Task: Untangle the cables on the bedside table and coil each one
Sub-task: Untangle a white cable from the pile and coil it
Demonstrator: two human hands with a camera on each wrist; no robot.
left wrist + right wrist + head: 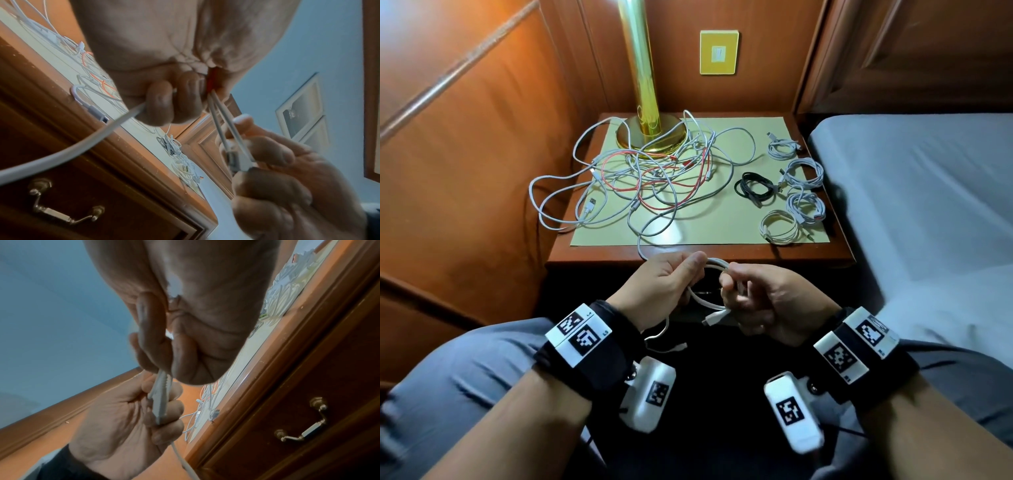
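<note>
A white cable [717, 263] is looped between my two hands just in front of the bedside table's front edge. My left hand [693, 274] grips its loops with thumb on top; my right hand [732, 284] pinches the strands beside it. One plug [714, 318] hangs below my right hand. The cable's free length runs up onto the table into a tangle of white and red cables [654, 178]. In the left wrist view, two strands [224, 121] stretch between the hands. The right wrist view shows the cable [160, 399] running from my right fingers [162, 345] down into my left hand [144, 410].
Several coiled white cables [804, 173] and a coiled black cable [755, 188] lie at the right of the cream mat [722, 229]. A brass lamp base [650, 137] stands at the back, partly wrapped by the tangle. A bed [928, 205] lies right; a drawer handle [302, 433] sits below the tabletop.
</note>
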